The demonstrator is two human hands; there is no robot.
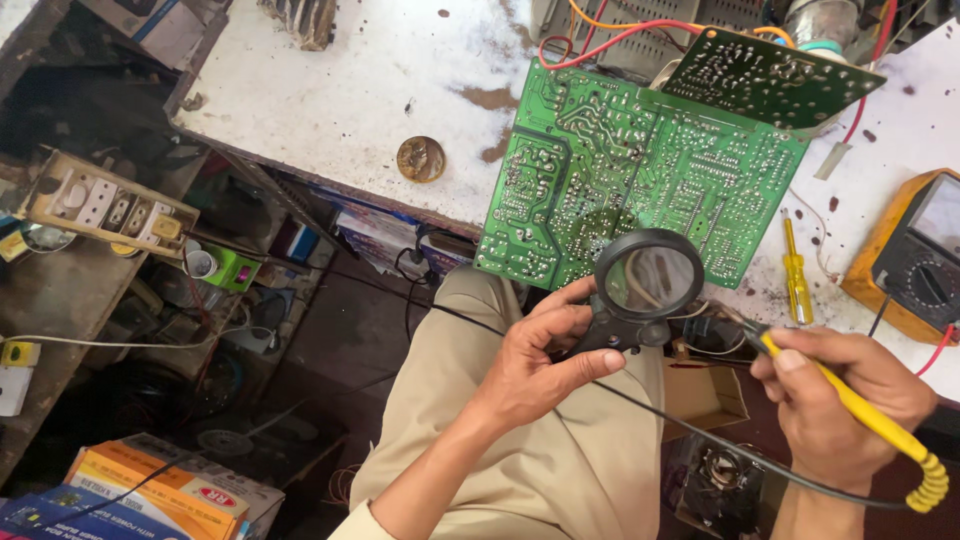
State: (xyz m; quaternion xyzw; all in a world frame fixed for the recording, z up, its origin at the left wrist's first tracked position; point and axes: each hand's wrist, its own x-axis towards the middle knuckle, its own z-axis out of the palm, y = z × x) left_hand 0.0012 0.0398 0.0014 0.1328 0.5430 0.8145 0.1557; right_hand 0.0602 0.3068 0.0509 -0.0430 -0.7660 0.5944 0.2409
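White, stained workbench top (340, 90), viewed from above; dark floor clutter and stacked cartons (160, 495) below its near edge.

Surroundings, as observed:
- Round brass-coloured tin (421, 158) on bare bench, well apart from board.
- Yellow-handled screwdriver (796, 275) lying just right of board.
- Yellow-cased multimeter (915, 255) at right edge of bench, red and black leads trailing off.
- Smaller green board (770, 75) tilted above main board's far right corner; red and orange wires (610, 40) behind.
- Switch panel (105, 205) on lower shelf at left.

Work items:
- Large green circuit board (640, 175), solder side up, near corner overhanging bench edge.
- Left hand (540, 360) closed around black handle of magnifier (648, 278), thumb along one side, fingers curled on other. Lens held over near edge of board, partly covering solder joints beneath.
- Right hand (835, 400) pinched around yellow soldering iron (860, 410), thumb and forefinger near forward end. Tip directed toward magnifier, just right of lens, short of board. Black cord (700, 440) running from iron's coiled rear end across lap.

Clearances:
- Board's left side and bench beyond unobstructed.
- Right side crowded by screwdriver and multimeter.
- Near side limited by knee in tan trousers (540, 470) directly below both hands.
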